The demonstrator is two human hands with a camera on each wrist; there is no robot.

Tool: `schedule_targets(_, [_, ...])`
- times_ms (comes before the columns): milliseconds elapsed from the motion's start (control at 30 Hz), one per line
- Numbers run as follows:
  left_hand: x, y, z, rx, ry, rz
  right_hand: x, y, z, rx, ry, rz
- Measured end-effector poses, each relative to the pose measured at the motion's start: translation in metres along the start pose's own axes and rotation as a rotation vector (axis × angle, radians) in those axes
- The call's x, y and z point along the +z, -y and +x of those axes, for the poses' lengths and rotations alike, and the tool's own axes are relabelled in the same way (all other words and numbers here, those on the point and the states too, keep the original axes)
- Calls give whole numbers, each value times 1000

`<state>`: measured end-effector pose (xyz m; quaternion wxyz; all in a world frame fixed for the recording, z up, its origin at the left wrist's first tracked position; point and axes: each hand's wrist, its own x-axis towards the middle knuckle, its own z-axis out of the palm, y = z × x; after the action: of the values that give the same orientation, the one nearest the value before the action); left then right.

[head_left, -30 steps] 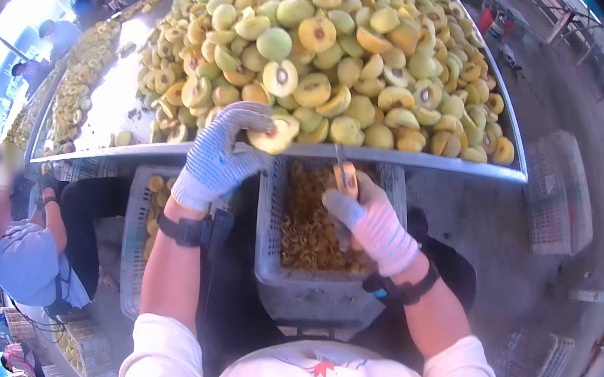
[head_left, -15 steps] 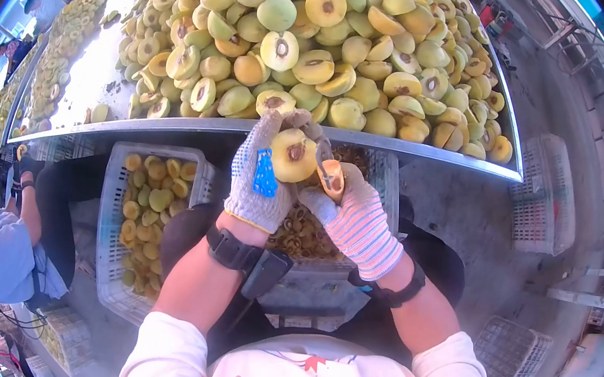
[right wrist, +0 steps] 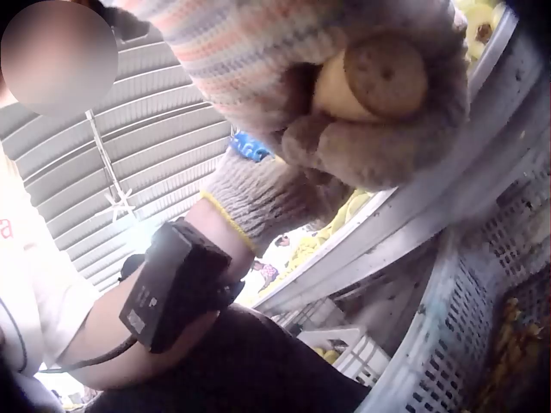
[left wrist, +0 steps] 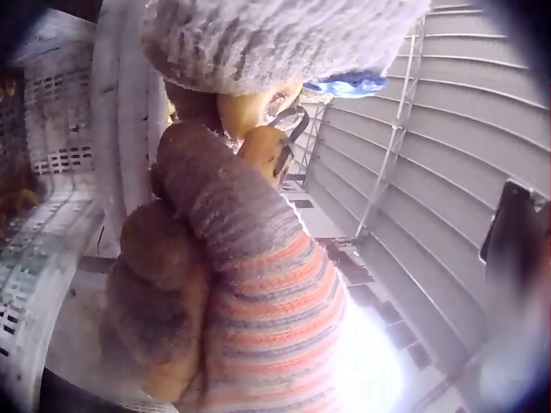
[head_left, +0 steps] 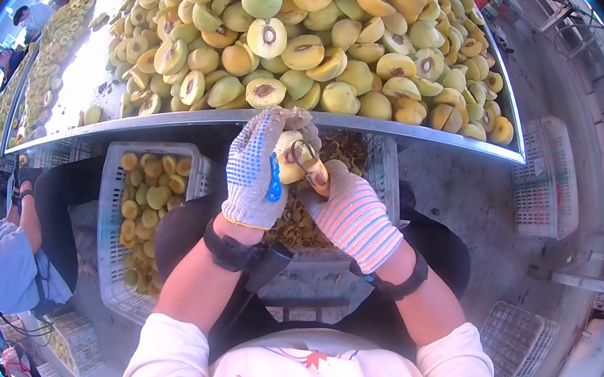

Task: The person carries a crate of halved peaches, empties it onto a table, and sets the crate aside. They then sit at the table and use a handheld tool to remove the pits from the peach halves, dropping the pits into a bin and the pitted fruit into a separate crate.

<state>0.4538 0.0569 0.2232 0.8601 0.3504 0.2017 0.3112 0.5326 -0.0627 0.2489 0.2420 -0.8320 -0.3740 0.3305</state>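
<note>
The half fruit (head_left: 287, 158) sits in the left hand (head_left: 257, 172), just past the near edge of the counter (head_left: 399, 130) and on the person's side of it. The left hand is curled round the fruit and grips it, so that hand is the nearer one. Its cut side looks up and over toward the right hand (head_left: 359, 214). The right hand is wrapped tight round the wooden handle (head_left: 318, 179) of a little tool with a bent metal loop (head_left: 306, 145) at its tip. The handle is the long part, and it points up and to the left, away from the right palm and at the fruit. From the right hand, then, the fruit lies to the left and a bit ahead. What matters most here, I think, is how the loop sits against the dark middle of the fruit. In the head view the loop lies right over the cut side, and the left wrist view shows it close by that dark spot too. I cannot tell how deep it goes, or if it is in at all. Below the hands is a crate (head_left: 387, 169) with brown bits in it, and the big pile of fruit (head_left: 311, 54) is on the counter ahead.
</note>
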Motion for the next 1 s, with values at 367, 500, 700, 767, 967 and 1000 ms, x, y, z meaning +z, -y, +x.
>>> schedule_targets(367, [14, -9, -4, 113, -80, 343, 19, -13, 7, -149, 84, 308])
schedule_targets(500, [13, -25, -2, 220, 143, 779, 7, -6, -5, -219, 253, 639])
schedule_targets(700, [11, -22, -3, -265, 208, 1, -2, -22, -8, -5, 743, 1136])
schedule_targets(767, [6, -12, 0, -336, 271, -190, -1, -28, -7, -65, 765, 1133])
schedule_targets(967, [-6, -32, 3, -126, 56, 84, -28, -29, -13, -168, 167, 243])
schedule_targets(1000, [-8, -41, -2, -115, 30, 105, -29, -36, -20, -254, 66, 146])
